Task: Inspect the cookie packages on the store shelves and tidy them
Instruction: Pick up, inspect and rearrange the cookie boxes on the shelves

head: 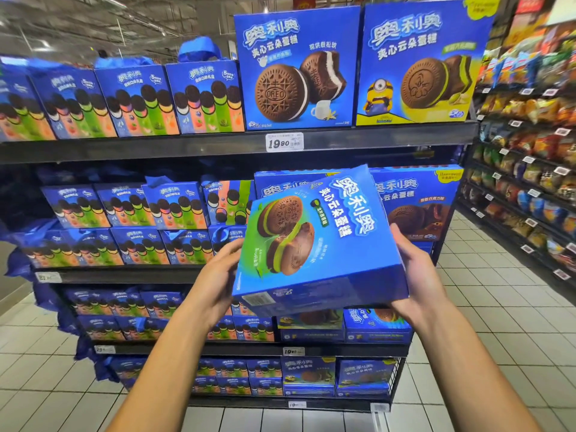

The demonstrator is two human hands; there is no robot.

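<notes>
Hands hold one blue cookie box [318, 241] in mid-air in front of the second shelf [124, 274], clear of the stock. Box is flat, square-ish, glossy blue, printed with two brown sandwich cakes with green filling on a green swirl, white Chinese lettering down its right half. Box is rotated: lettering runs top to bottom, so the printed top points to the right; long axis runs roughly upper left to lower right, face tilted up toward the camera, near lower edge showing a barcode panel. Left hand [215, 282] grips the left edge, fingers curled behind the box, thumb at the side. Right hand [414, 272] grips the right edge, thumb on the front rim, fingers wrapped underneath. Top shelf [218, 145] carries two large upright boxes [358, 67] and a price tag [284, 142] reading 19.90. Rows of smaller gift boxes [137, 101] fill the left.
</notes>
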